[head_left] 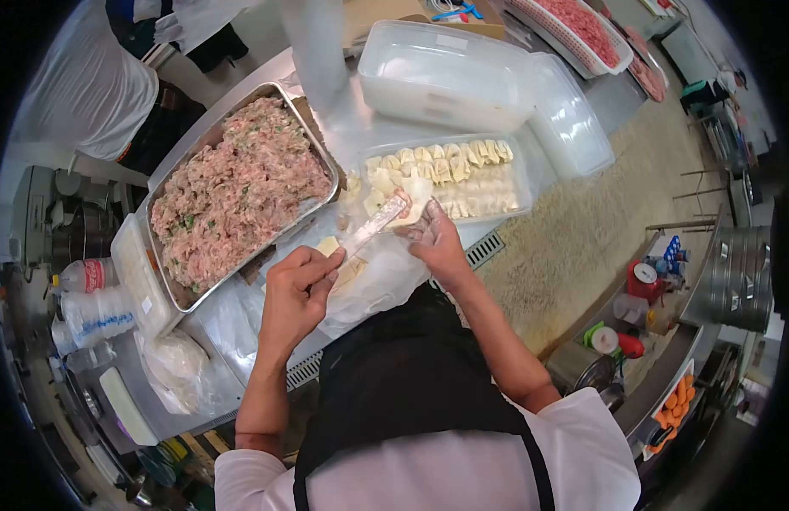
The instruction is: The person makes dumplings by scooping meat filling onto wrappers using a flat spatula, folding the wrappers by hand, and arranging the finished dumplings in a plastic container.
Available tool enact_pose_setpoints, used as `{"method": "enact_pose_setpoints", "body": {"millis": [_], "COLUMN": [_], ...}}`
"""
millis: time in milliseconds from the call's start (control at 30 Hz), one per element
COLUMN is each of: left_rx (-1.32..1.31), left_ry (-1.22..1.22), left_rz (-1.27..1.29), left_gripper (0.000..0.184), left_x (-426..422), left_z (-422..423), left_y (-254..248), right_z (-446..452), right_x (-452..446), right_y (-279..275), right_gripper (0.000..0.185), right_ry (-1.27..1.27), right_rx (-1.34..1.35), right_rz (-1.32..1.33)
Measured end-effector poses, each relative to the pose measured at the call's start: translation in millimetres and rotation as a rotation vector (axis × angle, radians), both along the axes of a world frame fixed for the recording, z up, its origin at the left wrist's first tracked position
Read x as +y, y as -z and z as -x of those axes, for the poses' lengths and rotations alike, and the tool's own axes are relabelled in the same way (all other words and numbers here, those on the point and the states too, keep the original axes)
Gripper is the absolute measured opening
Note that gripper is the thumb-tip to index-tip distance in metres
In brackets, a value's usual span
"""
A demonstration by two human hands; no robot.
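Above table [167,420], left hand [296,296] grips spatula [373,228]; right hand [437,249], half open, holds wrapper [418,201].

The top edge cuts off the perforated basket [566,54] and a blurred, pale shape [313,47].

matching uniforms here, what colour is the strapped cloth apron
The strapped cloth apron is black; it shows best in the head view.
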State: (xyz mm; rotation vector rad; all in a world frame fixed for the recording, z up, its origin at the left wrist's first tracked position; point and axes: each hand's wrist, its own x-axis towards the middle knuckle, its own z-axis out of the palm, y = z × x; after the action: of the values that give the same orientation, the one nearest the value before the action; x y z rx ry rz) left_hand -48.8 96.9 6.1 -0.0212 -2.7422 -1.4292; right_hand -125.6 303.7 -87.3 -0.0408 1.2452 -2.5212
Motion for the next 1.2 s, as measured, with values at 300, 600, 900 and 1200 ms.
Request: {"method": "enact_pose_setpoints", "body": {"millis": [300,600,900,1200], "left_rx": [-0.002,-0.027,-0.073,-0.114], "left_ry": [0.078,-0.092,-0.168,-0.261], "left_rz": [-0.008,-0.079,-0.111,-0.143], "left_gripper": [0.035,0.036,0.038,0.039], "left_x": [-13.7,-29.2,-35.3,-45.6], "left_z": [5.3,-2.9,-10.6,-28.3], "left_y": [-27.3,-13.2,-6.3,1.4], "right_z": [8.3,69.0,118.8,130.8], "right_x": [41.1,133.2,118.0,107.9], "right_y": [18.7,-9.5,19.6,39.7], "right_gripper": [0.014,0.042,0.021,0.036], "right_ry": [0.080,0.357,0.134,0.151], "right_rx": [0.334,0.063,0.696,0.415], "right_rz": [-0.826,-1.022,-1.482,-1.531]}}
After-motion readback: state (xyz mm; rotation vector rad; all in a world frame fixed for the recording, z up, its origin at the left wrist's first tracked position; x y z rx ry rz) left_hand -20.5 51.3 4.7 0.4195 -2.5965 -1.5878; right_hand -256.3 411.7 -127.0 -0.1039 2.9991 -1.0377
